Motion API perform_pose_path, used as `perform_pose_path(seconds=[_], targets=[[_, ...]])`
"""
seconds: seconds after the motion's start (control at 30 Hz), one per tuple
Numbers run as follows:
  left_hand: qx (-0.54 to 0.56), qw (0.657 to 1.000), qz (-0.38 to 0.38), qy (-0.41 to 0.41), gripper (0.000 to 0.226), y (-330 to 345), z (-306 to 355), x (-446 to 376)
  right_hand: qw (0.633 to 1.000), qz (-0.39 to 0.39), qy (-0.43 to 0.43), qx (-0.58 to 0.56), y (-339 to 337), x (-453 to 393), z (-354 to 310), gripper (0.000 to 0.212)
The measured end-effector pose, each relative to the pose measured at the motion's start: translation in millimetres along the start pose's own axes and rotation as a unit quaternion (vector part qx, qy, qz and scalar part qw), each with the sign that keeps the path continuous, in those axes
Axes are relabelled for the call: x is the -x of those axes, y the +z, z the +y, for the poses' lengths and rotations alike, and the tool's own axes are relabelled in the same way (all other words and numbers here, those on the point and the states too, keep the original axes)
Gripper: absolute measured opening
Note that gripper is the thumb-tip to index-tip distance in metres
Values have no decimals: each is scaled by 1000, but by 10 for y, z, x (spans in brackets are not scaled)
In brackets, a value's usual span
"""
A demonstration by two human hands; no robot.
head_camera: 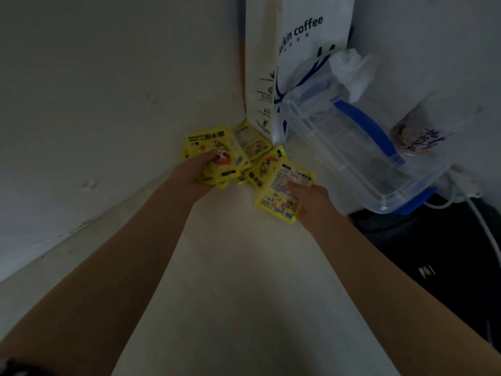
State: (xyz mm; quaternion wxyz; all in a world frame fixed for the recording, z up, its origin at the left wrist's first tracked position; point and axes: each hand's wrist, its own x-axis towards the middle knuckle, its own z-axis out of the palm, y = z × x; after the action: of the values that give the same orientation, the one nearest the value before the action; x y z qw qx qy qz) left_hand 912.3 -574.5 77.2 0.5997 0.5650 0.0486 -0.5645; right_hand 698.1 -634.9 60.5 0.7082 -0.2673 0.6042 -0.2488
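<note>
Several yellow printed packets lie in the corner of a pale surface. My left hand (196, 172) grips a stack of the packets (217, 156), thumb on top of a cartoon face. My right hand (311, 199) pinches one yellow packet (282, 196) by its right edge, text side up. More loose packets (252, 142) lie between the two hands, near the foot of a paper bag. A clear plastic box (352, 147) with blue clips stands tilted just right of my right hand.
A white paper coffee bag (295, 36) stands in the corner against the wall. A lidded drink cup (414, 137) stands at far right. A black object (433, 253) and white cables (482, 221) occupy the lower right. Walls close off the left and back.
</note>
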Motion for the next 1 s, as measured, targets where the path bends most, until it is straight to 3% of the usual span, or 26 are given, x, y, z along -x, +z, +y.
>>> perform_pose_path(seconds=[0.27,0.53,0.87,1.0], targets=[[8,999,5,-49,41,268,3,-257,999,9,37,-33,100,-241,-18,37],[0,998,24,-60,37,330,-18,-304,998,17,33,-48,159,-317,0,41],[-34,998,26,-49,38,-230,-88,-233,997,33,40,-51,240,-345,10,40],[-63,996,50,-31,24,-451,-116,-159,997,23,42,-63,297,-350,-22,44]])
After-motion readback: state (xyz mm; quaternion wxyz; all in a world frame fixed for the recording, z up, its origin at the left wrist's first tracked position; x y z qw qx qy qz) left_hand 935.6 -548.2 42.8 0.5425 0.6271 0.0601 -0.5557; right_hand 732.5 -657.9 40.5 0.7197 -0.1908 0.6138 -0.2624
